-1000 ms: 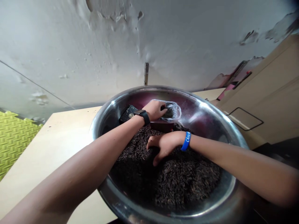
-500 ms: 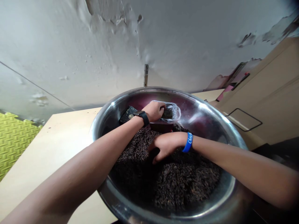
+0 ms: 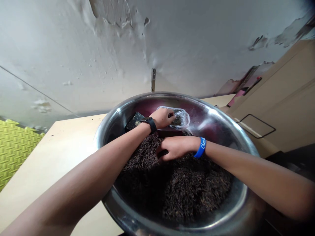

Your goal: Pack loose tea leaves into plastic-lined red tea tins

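A large steel bowl [image 3: 118, 121] holds a heap of dark loose tea leaves [image 3: 187, 186]. My left hand [image 3: 163, 117], with a black watch at the wrist, grips the rim of a small clear plastic bag [image 3: 181, 118] held open at the far side of the bowl, above a dark red container. My right hand [image 3: 173, 147], with a blue wristband, is closed around a dark scoop-like object lifted just above the leaves, between the heap and the bag. A dark flat object [image 3: 134, 121] leans against the bowl's inner wall behind my left wrist.
The bowl stands on a pale wooden table [image 3: 54, 157] against a peeling white wall [image 3: 123, 49]. Green foam matting [image 3: 14, 141] lies at the left. A beige cabinet [image 3: 283, 98] stands at the right, with a pink item beside it.
My right hand has risen out of the tea leaves, closed its fingers and turned toward the bag. My left hand has kept hold of the bag.
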`<action>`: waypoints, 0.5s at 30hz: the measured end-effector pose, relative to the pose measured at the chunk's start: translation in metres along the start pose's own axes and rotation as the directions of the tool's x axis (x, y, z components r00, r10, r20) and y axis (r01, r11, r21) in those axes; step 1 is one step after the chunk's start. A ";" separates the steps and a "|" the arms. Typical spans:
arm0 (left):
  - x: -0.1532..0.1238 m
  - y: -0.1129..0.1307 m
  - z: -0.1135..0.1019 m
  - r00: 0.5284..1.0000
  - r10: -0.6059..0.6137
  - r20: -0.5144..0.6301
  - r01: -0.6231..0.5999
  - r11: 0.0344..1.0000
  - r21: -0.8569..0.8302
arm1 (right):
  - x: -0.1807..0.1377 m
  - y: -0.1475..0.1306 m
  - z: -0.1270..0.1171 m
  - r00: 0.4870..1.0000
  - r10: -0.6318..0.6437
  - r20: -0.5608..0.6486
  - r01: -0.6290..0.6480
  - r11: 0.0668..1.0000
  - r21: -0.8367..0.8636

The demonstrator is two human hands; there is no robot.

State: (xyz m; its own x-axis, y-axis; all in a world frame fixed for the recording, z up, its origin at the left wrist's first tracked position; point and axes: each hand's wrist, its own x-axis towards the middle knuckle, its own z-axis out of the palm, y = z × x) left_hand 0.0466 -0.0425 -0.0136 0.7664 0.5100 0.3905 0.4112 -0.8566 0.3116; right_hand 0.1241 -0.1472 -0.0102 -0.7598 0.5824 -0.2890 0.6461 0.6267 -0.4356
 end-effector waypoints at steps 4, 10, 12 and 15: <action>0.000 0.000 -0.001 1.000 -0.016 0.010 0.016 1.000 0.007 | -0.001 -0.002 -0.004 0.997 -0.025 -0.068 0.026 1.000 0.010; -0.001 0.000 -0.001 1.000 0.007 0.020 -0.006 0.999 -0.031 | -0.004 -0.004 -0.010 0.985 -0.040 -0.168 0.039 0.999 -0.007; -0.001 -0.001 0.000 0.999 0.002 0.034 -0.001 0.999 -0.040 | -0.006 -0.005 -0.013 0.981 -0.039 -0.191 0.039 0.999 -0.003; 0.000 -0.003 0.000 0.999 -0.003 0.042 0.005 0.999 -0.046 | -0.010 -0.006 -0.019 0.968 -0.028 -0.249 0.035 0.999 0.021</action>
State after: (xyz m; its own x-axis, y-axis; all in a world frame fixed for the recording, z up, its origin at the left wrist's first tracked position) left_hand 0.0454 -0.0395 -0.0140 0.7850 0.5092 0.3529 0.3923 -0.8494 0.3529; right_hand 0.1295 -0.1468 0.0116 -0.7357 0.6751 -0.0549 0.6179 0.6357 -0.4628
